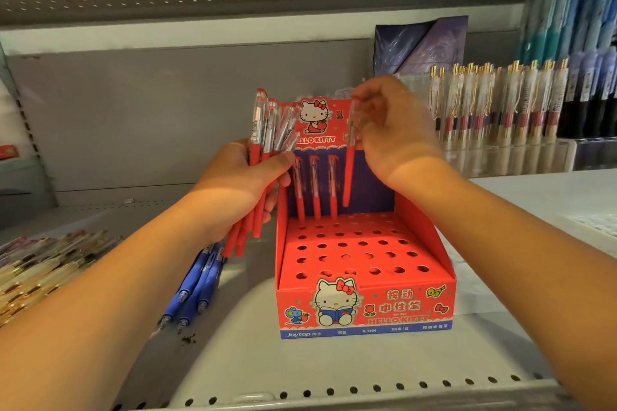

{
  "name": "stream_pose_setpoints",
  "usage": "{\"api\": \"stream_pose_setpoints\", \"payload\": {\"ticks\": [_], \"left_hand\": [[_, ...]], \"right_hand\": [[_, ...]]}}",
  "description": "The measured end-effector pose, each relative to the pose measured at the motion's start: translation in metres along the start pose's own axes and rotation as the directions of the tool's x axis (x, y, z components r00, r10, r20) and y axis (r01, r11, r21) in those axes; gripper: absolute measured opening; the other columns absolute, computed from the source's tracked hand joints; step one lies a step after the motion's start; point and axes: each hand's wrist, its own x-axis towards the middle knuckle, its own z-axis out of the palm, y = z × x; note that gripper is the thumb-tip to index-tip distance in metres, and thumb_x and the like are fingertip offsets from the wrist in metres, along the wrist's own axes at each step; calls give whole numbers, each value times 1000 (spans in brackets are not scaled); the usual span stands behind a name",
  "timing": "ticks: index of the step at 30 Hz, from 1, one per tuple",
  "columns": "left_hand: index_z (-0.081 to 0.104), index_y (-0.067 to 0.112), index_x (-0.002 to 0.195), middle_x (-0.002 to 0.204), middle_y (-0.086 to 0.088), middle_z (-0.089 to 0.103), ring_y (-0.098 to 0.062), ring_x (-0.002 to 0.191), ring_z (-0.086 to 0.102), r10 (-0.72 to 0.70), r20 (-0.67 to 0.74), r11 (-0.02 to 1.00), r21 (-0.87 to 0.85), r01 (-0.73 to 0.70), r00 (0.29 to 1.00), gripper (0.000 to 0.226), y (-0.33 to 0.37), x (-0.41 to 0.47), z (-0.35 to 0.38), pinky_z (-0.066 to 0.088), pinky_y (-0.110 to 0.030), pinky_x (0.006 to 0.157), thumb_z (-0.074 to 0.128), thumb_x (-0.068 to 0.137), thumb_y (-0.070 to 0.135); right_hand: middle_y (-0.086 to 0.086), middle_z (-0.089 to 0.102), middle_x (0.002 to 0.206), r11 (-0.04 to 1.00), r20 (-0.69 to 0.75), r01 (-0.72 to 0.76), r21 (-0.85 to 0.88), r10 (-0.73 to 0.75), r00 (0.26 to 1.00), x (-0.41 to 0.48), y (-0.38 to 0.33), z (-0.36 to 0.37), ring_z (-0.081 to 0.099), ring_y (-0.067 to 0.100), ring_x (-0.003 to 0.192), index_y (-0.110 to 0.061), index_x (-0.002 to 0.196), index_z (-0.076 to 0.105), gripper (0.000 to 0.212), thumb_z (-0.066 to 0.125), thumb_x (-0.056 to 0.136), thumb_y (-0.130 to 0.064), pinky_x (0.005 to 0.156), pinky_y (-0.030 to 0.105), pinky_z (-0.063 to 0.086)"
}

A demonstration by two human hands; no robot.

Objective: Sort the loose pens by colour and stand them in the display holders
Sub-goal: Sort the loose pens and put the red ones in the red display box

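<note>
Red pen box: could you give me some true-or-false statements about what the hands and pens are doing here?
1. In the back row of the red box stand three red pens. True.
2. The right hand holds a blue pen. False: it pinches a red pen by the top, above the back row.
3. The left hand grips a bunch of red pens. True.
4. The blue pens stand in the box. False: they lie on the shelf to its left.
</note>
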Motion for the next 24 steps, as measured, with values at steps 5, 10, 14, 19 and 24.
{"api": "stream_pose_setpoints", "payload": {"ticks": [5,10,14,19,24], "left_hand": [[58,9,72,45,-5,47,-17,36,42,0,22,1000,-5,0,1000,29,1,-1,1,37,-26,36,63,95,26],[57,9,72,48,-6,47,-16,36,41,-14,29,1000,-22,15,999,28,1,-2,1,36,-25,36,64,94,25],[59,11,69,62,-15,48,-18,38,41,-11,23,999,-30,11,1000,28,1,-2,2,36,-25,37,66,93,24],[59,8,73,47,-4,49,-15,36,43,-18,42,1000,-6,18,999,29,2,-3,1,37,-26,36,66,93,27],[60,8,74,47,2,55,-14,36,45,-3,41,1000,-1,3,999,27,4,-5,2,39,-24,36,66,93,25]], "right_hand": [[-13,55,80,997,39,4,-74,-1,999,-4,8,6,64,28,91,-31,93,55,34,49,90,2,80,51,56],[-8,57,81,990,52,-1,-140,8,999,-4,10,2,65,26,89,-29,97,57,32,49,91,1,80,50,56],[-5,59,84,986,70,-29,-167,41,997,-4,11,1,65,27,89,-30,95,55,32,49,92,2,81,49,56],[1,62,89,967,123,-83,-243,115,986,-6,14,1,63,25,89,-25,97,56,28,49,91,1,83,47,56],[13,66,105,932,228,-197,-305,272,935,-9,16,2,64,34,98,-22,86,57,26,54,88,3,87,47,56]]}}
